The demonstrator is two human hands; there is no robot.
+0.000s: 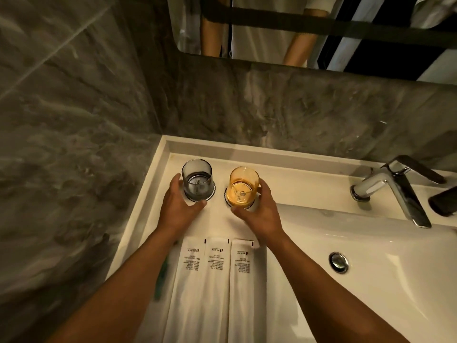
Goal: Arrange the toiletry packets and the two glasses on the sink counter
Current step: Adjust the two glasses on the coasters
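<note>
Two glasses stand upright on round scalloped coasters at the back left of the white sink counter (291, 179). The grey glass (197, 179) is on the left and my left hand (179, 204) wraps its lower left side. The amber glass (243, 186) is on the right, with my right hand (262, 211) curled around its lower right side. Three long white toiletry packets (215, 280) lie side by side between my forearms, printed ends toward the glasses. A green item (162, 276) shows partly beside my left forearm.
A chrome faucet (393, 191) stands at the right behind the white basin with its round drain (338, 261). A dark flat object (444, 200) lies at the far right edge. Grey marble walls close in the left and back; a mirror (321, 28) hangs above.
</note>
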